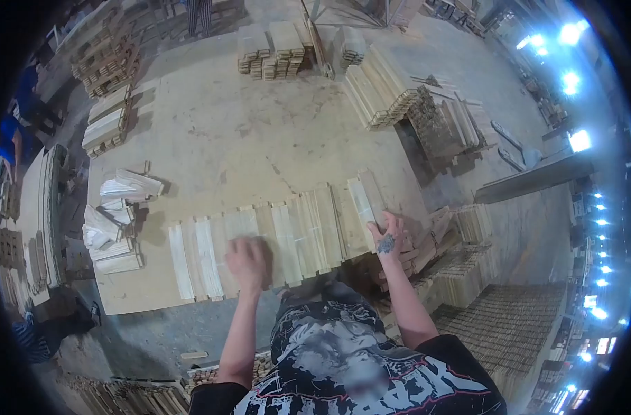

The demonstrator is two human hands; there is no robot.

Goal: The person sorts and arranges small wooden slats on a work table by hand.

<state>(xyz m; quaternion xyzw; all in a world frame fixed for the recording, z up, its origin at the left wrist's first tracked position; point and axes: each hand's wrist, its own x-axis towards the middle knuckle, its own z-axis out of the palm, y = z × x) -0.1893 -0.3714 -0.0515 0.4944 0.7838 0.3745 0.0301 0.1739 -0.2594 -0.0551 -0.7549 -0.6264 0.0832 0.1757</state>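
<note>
A row of pale wooden slats [298, 238] lies side by side along the near edge of the large board-topped table [260, 145]. My left hand [248, 264] is over the near part of this row, left of its middle; motion blurs its fingers. To the right, my right hand [386, 236] grips the near end of a short pair of wooden slats [364, 200], thumb on the left and fingers bent over the top. A gap separates these slats from the row. The underside of my right hand's grip is hidden.
Plastic-wrapped wood bundles [115, 221] lie at the table's left. Stacked slats [270, 52] stand at the far edge, and a larger stack [381, 86] at the far right. More boards [453, 242] are piled right of me. Another person [28, 90] is at far left.
</note>
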